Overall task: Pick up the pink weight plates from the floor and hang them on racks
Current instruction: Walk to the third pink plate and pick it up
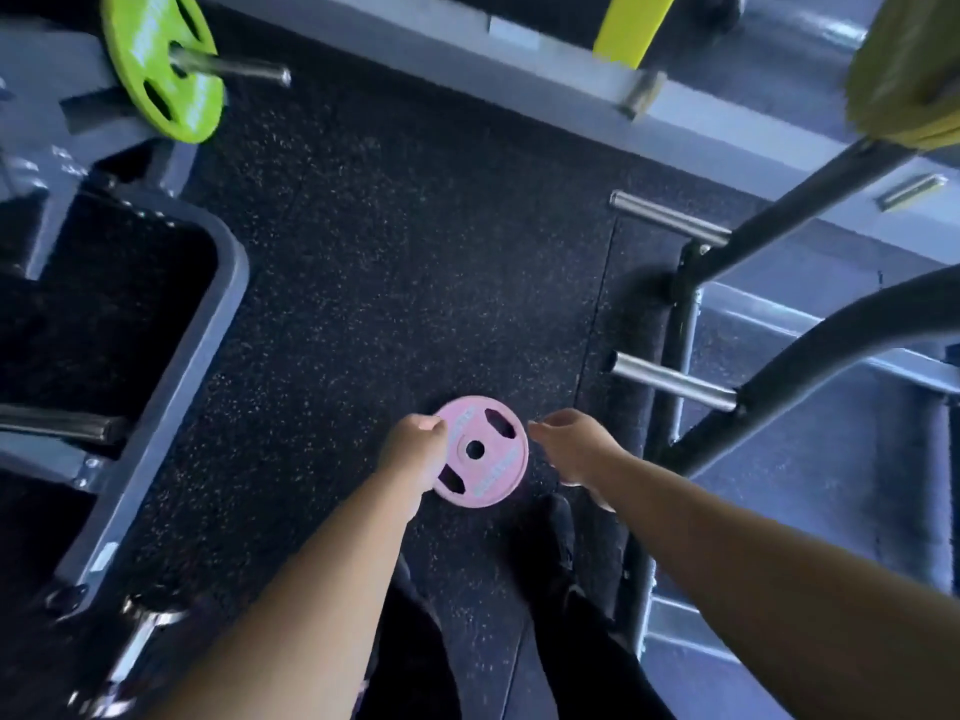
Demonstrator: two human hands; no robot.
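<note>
Both bare forearms reach down from the bottom edge over the dark speckled floor (389,262). A grey rack (691,324) stands to the right, two steel pegs (675,383) jutting leftward from its post, both bare. Far left, a green plate (158,65) hangs on another peg. Low in the middle, the pink plate (483,452) is held above the floor, its flat face turned up toward the camera, one grip slot pointing up-right. The left hand (415,452) grips its left rim, fingers closed around the edge. The right hand (571,449) hovers just beside the right rim, fingers loosely curled, holding nothing.
</note>
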